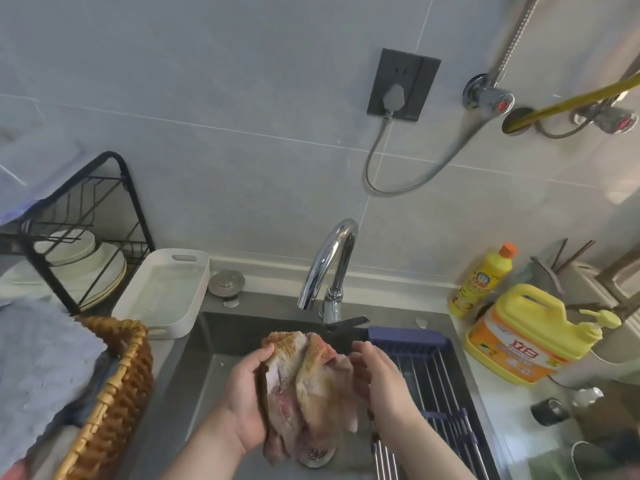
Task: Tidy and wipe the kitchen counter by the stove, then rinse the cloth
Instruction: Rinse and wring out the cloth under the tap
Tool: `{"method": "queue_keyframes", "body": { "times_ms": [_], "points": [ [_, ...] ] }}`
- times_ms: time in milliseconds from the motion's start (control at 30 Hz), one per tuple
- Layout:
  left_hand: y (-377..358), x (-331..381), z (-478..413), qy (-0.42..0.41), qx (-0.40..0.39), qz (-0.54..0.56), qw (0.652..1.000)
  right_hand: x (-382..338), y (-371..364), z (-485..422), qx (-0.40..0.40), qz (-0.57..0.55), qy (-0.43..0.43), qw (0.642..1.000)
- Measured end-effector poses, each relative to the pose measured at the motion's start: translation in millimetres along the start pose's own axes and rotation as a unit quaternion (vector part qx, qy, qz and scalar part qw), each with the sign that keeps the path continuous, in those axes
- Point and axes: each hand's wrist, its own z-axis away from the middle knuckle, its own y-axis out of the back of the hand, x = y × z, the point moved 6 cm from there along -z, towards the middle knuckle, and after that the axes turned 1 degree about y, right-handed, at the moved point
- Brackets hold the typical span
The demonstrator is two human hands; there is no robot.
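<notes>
A crumpled, stained orange-and-pink cloth [306, 386] hangs over the steel sink [207, 368], above the drain [317, 455]. My left hand [247, 396] grips the cloth's left side. My right hand [375, 372] presses against its right side with the fingers curled around it. The chrome tap [329, 268] arches just behind the cloth; no water stream is visible from its spout.
A blue roll-up drying rack [429, 375] covers the sink's right half. Two yellow detergent bottles [526, 334] stand at the right. At the left are a white tray [166, 292], a black dish rack with plates [83, 244] and a wicker basket [110, 393]. A sink plug [227, 282] lies behind the basin.
</notes>
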Motion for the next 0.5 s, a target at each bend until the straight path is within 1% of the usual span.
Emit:
{"method": "queue_keyframes", "body": {
  "times_ms": [67, 100, 200, 267, 500],
  "points": [
    [-0.9, 5.4, -9.3, -0.015, 0.018, -0.008, 1.0, -2.3, 10.5, -25.6, 0.015, 0.111, 0.035, 0.993],
    [-1.5, 8.0, -13.3, -0.019, 0.023, -0.012, 0.999, -2.9, 14.5, -38.8, 0.023, 0.172, 0.057, 0.983],
    [-0.1, 12.9, -23.6, -0.026, 0.049, -0.018, 0.998, -11.0, 23.5, -69.0, 0.053, 0.314, 0.12, 0.94],
    [2.2, 14.6, -28.1, -0.029, 0.062, -0.018, 0.997, -14.2, 24.4, -81.6, 0.052, 0.356, 0.141, 0.922],
    [-3.3, 26.5, -35.5, -0.035, 0.051, -0.02, 0.998, -22.7, 19.2, -107.7, 0.033, 0.419, 0.179, 0.89]
  ]
}}
